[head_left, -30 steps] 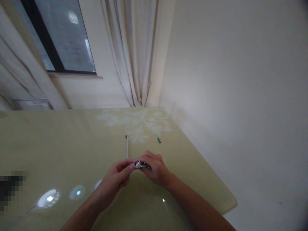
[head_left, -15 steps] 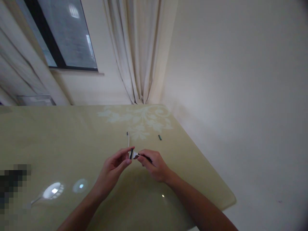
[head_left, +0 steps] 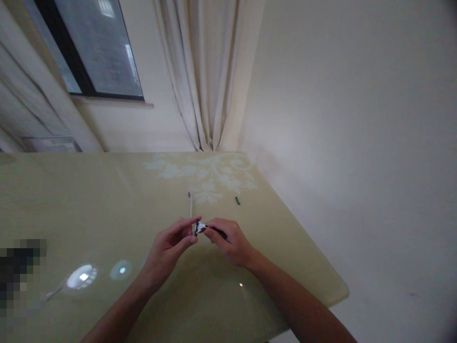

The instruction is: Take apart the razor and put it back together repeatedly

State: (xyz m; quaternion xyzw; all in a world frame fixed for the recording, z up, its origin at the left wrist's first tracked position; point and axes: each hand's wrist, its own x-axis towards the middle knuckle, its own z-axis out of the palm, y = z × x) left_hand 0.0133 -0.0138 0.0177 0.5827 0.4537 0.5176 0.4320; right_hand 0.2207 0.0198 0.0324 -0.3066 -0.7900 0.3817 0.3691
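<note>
Above the glossy, pale yellow-green tabletop (head_left: 89, 205), the left hand (head_left: 164, 247) pinches a small, narrow, dark bar (head_left: 196, 228) near its two ends, index fingertip at the top and thumb tip at the bottom, so that it stands roughly upright across the narrow gap between them. The right hand (head_left: 230, 242) has its thumb and curled fingers closed around the dark handle of a slim tool with a shiny silver head (head_left: 202, 227), which projects beyond the fingertips toward the bar's middle, though whether the two are joined cannot be told. Beyond the hands, a thin white stick with a small grey end (head_left: 191, 207) and a short dark-green bar (head_left: 237, 200) lie well apart.
</note>
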